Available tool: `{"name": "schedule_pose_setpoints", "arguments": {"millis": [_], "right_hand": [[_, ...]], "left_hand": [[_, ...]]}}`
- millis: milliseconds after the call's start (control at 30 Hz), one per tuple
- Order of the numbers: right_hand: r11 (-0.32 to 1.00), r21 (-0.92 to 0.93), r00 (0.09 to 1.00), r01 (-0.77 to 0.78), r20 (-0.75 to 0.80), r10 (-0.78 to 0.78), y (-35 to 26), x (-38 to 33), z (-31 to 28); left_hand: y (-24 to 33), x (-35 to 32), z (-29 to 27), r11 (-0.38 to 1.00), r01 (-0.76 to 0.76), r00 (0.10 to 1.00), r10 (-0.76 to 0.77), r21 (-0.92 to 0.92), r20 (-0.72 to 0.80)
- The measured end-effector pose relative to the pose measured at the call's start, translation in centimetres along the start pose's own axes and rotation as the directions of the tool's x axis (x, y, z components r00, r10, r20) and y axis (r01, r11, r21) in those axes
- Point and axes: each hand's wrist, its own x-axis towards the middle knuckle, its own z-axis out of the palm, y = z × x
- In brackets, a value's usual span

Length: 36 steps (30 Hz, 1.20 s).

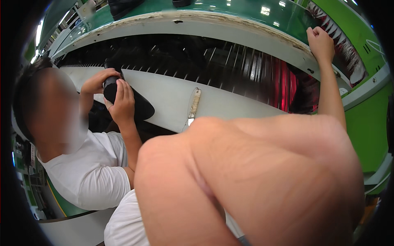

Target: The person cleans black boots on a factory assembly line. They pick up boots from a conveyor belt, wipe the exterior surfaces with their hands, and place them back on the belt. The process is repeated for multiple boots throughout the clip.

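My left hand or bent arm [254,164] fills the lower middle and right of the head view, very close and blurred; its fingers cannot be made out. Beyond it my right forearm reaches up, and my right hand [321,44] is closed in a fist at the edge of the green belt [242,14]. Whatever that fist might hold is hidden. A knife with a light, wrapped handle [195,102] lies on the white ledge [170,96], just beyond my near hand or arm. Neither hand touches it.
On the left, a co-worker in a white shirt [96,172] holds a black shoe [139,102] in both hands. Dark rollers [234,61] run below the belt, red-lit at the right. Black shoes [125,7] stand on the belt. A bristle curtain [349,57] lines the green housing [365,135].
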Motion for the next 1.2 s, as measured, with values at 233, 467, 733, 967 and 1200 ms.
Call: {"name": "schedule_pose_setpoints", "arguments": {"millis": [233, 467, 733, 967, 1200], "right_hand": [[0.999, -0.031, 0.999, 0.016, -0.028, -0.017, 1.2, 0.3, -0.1], [0.996, -0.092, 1.000, 0.022, -0.016, -0.023, 3.5, 1.6, 0.9], [0.995, -0.090, 0.999, 0.030, -0.010, -0.031, 3.5, 1.5, 0.9], [0.997, -0.078, 1.000, 0.021, 0.007, -0.021, 4.0, 1.5, 0.9], [0.995, -0.089, 0.999, 0.044, 0.004, -0.044, 4.4, 1.9, 1.7]], "left_hand": [[-1.4, -0.4, 0.3, 1.000, -0.019, 0.999, 0.019, 0.010, -0.034], [-1.7, -0.7, 0.3, 0.999, -0.028, 0.998, 0.030, 0.025, -0.053], [-2.1, -1.1, 0.2, 0.999, -0.038, 0.998, 0.040, 0.033, -0.054], [-2.4, -1.0, 0.3, 0.999, -0.042, 0.998, 0.044, 0.032, -0.054], [-2.4, -1.0, 0.4, 0.998, -0.027, 0.998, 0.031, 0.062, -0.055]]}}
